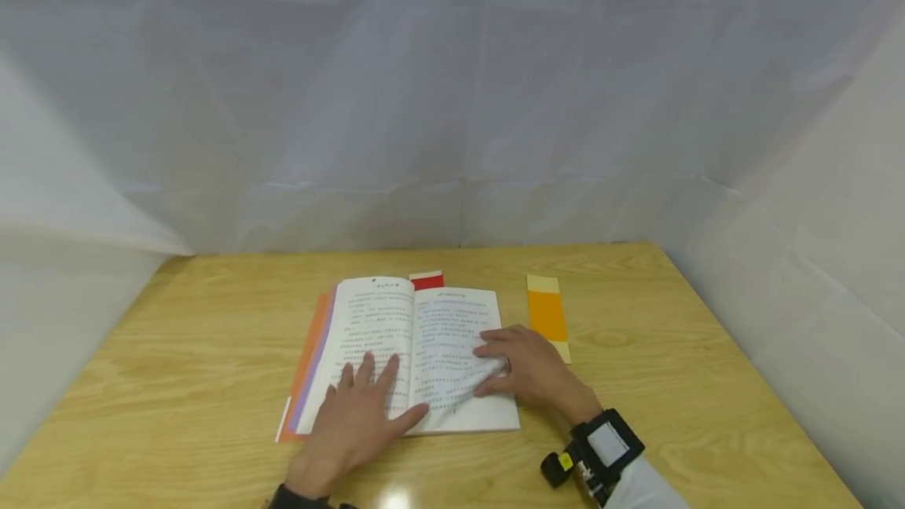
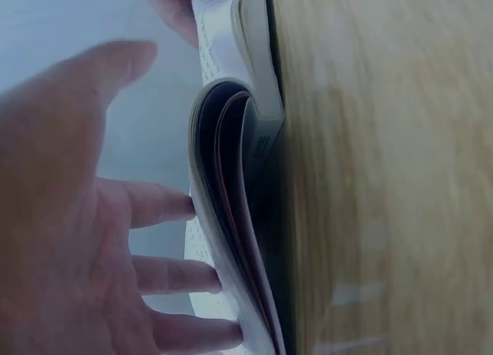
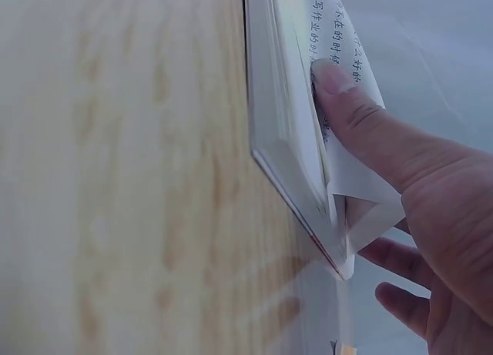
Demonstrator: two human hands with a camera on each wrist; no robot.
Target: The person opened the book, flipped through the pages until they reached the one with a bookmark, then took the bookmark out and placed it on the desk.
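- Open white paperback book (image 1: 410, 352) lies at the wooden table's (image 1: 707, 383) centre
- Left hand (image 1: 357, 422) spread flat at the book's 7 o'clock
- Right hand (image 1: 526, 371) pinches a thin, floppy page at 4 o'clock; it likely tears easily, so lift by its corner

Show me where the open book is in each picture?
Head: the open book lies mid-table, under both hands.
Left wrist: seen edge-on, top centre down to the bottom, beside the left hand.
Right wrist: upper middle, edge-on, with the right hand lifting a page.
Shared landmark: the wooden table.
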